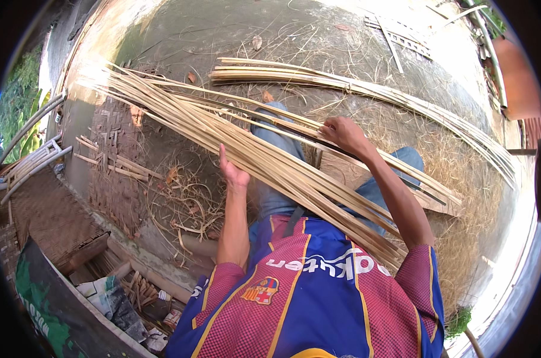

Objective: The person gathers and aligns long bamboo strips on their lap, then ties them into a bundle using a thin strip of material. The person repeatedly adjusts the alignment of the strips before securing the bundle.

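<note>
Strips (255, 154) — slim, straw-coloured, bundled, left hand (234, 173) clasping them, right hand (344, 135) pinching one, perhaps more

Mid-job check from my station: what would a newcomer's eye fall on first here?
Probably the bundle of long pale strips, slanting across the lap from upper left to lower right, with the left hand at its near edge. The bold blue-and-maroon shirt stands out at bottom centre. Beyond the knees, a second bundle curves along the ground toward the right.
</note>
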`<action>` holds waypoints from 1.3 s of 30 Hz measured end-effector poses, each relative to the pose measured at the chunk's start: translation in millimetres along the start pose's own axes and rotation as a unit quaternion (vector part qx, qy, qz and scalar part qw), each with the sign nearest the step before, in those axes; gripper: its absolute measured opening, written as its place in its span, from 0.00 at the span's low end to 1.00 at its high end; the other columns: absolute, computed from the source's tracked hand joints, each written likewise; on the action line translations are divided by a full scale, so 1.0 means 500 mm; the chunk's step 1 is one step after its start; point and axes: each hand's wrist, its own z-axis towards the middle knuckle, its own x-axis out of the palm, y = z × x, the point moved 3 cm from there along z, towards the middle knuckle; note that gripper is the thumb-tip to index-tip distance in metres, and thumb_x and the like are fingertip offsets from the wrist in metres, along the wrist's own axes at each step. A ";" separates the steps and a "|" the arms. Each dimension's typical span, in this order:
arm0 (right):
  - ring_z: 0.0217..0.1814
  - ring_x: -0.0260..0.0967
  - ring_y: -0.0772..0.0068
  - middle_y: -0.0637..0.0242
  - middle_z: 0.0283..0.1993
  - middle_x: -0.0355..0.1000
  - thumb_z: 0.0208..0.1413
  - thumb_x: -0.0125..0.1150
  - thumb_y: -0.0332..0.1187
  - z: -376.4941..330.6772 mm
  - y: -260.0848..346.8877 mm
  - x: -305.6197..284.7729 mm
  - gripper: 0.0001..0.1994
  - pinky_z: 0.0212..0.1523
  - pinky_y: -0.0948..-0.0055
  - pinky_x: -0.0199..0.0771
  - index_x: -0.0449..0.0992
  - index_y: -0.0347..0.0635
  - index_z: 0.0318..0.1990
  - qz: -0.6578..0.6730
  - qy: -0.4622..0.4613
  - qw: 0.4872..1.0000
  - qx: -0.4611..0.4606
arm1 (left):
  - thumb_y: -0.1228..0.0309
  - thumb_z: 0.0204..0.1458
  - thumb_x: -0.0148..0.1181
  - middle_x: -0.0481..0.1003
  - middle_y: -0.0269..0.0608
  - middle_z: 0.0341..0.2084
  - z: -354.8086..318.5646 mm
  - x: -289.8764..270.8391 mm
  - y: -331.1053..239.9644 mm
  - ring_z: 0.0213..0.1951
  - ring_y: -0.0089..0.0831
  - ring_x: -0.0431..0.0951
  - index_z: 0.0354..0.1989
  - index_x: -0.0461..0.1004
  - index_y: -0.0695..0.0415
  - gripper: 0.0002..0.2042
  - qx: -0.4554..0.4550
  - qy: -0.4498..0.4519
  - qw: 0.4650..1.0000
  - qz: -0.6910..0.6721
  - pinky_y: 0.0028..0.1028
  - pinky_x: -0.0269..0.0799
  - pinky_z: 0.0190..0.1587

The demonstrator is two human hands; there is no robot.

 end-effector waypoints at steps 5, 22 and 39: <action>0.49 0.73 0.54 0.57 0.47 0.73 0.61 0.61 0.40 -0.048 0.046 0.048 0.11 0.47 0.57 0.70 0.78 0.43 0.43 -0.104 -0.183 0.967 -0.144 | 0.46 0.62 0.56 0.69 0.55 0.64 -0.002 -0.016 -0.001 0.62 0.51 0.71 0.70 0.63 0.55 0.34 0.048 -0.103 0.994 0.002 0.49 0.67 0.66; 0.53 0.76 0.57 0.59 0.61 0.68 0.57 0.64 0.35 -0.023 0.044 0.097 0.14 0.59 0.54 0.64 0.74 0.50 0.51 -0.198 -0.156 0.951 -0.182 | 0.70 0.60 0.61 0.78 0.48 0.50 0.026 0.251 0.013 0.54 0.45 0.76 0.50 0.79 0.59 0.12 0.276 0.072 0.503 0.816 0.40 0.66 0.61; 0.47 0.77 0.53 0.52 0.46 0.78 0.55 0.69 0.39 -0.014 0.149 0.077 0.18 0.49 0.60 0.76 0.79 0.35 0.48 0.130 -0.058 0.985 -0.099 | 0.78 0.50 0.68 0.77 0.45 0.44 0.013 0.206 0.011 0.53 0.45 0.76 0.44 0.82 0.60 0.11 0.289 0.145 0.457 0.829 0.38 0.74 0.55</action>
